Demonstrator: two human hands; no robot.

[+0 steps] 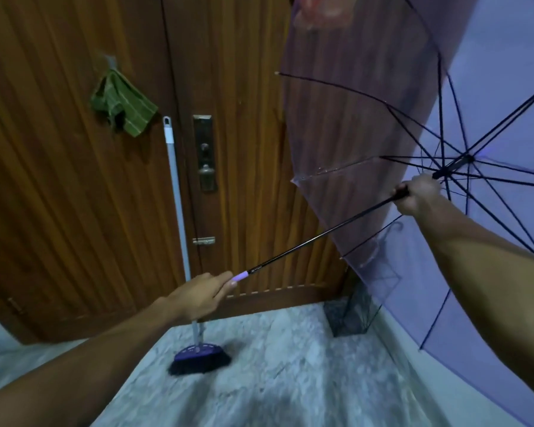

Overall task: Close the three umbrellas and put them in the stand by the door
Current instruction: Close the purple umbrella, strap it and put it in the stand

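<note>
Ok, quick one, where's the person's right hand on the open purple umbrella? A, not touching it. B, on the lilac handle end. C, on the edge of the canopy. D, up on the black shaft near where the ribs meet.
D: the right hand is closed around the black shaft just below the rib hub of the umbrella, while the left hand holds the lilac handle.
</note>
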